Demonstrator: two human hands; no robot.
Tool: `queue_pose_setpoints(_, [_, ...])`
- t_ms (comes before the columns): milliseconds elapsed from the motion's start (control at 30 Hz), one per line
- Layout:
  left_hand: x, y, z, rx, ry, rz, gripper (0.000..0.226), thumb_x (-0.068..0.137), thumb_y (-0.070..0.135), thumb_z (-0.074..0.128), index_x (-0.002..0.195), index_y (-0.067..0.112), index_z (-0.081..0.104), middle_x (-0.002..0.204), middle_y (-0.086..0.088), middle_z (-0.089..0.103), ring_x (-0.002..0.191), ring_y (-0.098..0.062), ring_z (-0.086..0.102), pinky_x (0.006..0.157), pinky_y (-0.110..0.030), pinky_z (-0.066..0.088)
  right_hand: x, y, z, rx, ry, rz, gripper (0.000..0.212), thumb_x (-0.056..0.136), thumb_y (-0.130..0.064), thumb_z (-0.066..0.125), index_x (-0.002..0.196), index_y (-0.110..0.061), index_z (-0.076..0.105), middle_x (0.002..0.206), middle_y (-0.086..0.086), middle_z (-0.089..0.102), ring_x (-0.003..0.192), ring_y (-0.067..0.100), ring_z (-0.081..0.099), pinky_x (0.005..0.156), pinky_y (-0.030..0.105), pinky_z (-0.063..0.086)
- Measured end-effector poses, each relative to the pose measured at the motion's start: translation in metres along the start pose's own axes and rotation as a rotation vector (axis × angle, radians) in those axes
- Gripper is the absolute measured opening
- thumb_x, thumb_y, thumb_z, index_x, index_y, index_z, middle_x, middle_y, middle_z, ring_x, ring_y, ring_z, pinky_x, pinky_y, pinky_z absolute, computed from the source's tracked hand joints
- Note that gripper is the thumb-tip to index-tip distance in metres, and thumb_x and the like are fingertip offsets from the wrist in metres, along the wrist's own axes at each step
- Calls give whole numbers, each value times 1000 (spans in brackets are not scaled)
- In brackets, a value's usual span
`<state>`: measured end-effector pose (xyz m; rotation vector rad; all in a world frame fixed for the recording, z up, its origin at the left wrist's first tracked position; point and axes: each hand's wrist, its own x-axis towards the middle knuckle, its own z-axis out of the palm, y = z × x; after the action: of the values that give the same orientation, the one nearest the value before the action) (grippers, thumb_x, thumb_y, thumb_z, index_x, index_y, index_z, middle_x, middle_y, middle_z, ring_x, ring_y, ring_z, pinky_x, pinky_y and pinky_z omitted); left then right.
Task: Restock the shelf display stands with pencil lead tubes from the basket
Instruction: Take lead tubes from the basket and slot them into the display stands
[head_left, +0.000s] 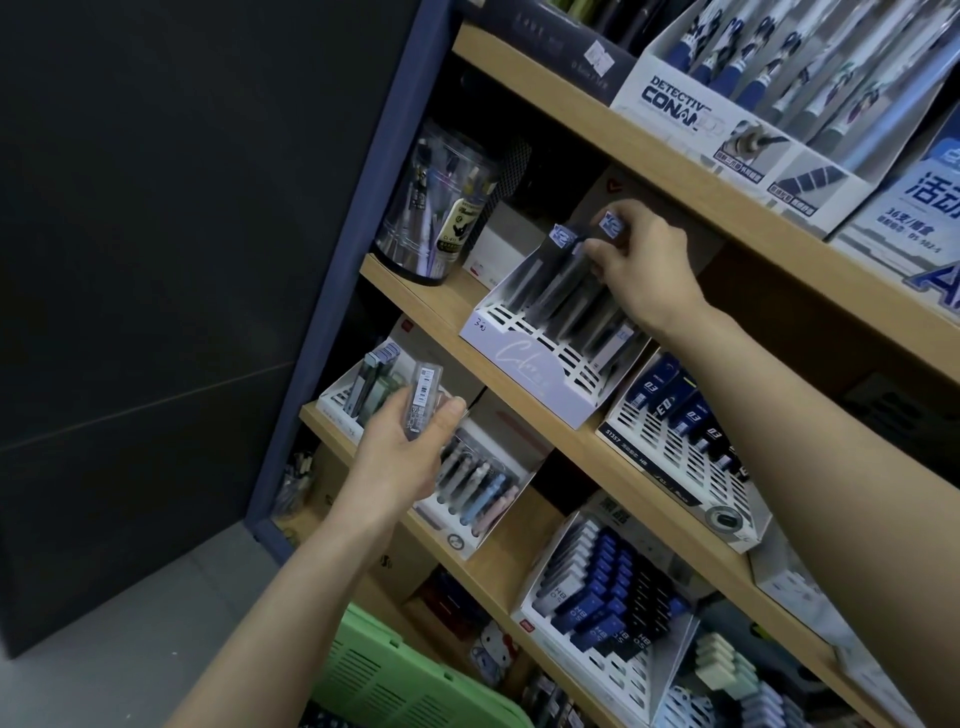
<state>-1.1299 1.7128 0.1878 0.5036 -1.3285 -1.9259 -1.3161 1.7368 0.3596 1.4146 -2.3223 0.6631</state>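
While the left hand cradled clear lead tubes palm-up, the outstretched right hand pinched a blue-capped tube in the white display stand.

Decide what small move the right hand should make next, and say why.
Probably push the blue-capped tube down into its slot and release: the right hand pinches it at the top of the white stand, and the left hand holds a clear pack waiting.

Single head-worn wide-angle view, tilted, forward and down, close to the shelves.
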Motion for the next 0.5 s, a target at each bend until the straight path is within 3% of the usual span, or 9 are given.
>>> queue_pose_setpoints(100, [1,-1,0,2,-5,-12,15,93,28,53,82,19,48,41,11,38,34,-1,29,37,-13,27,2,0,-1,16,-18,3,19,93,-17,57,111,-11,55,95,14,63,84,28,64,84,43,52])
queue_pose_setpoints(233, [2,-3,1,12,-11,-24,16,93,28,53,80,20,47,45,11,38,36,-3,28,37,-15,27,4,-1,0,-91,-91,-45,22,91,-18,61,112,-11,57,97,7,62,92,23,59,79,29,45])
queue_pose_setpoints(367, [1,-3,1,6,-8,-25,19,93,27,54,77,22,46,50,10,35,39,-5,27,38,-16,26,5,-2,8,-200,-152,-74,31,89,-22,63,118,-11,58,108,14,65,99,30,60,83,36,49])
queue_pose_setpoints(500, [0,-1,-1,9,-1,-5,19,94,26,53,77,20,45,44,11,36,37,-4,28,38,-16,27,3,-1,15,-199,-81,-95,32,96,-26,54,121,-6,57,115,19,57,104,32,55,84,34,42])
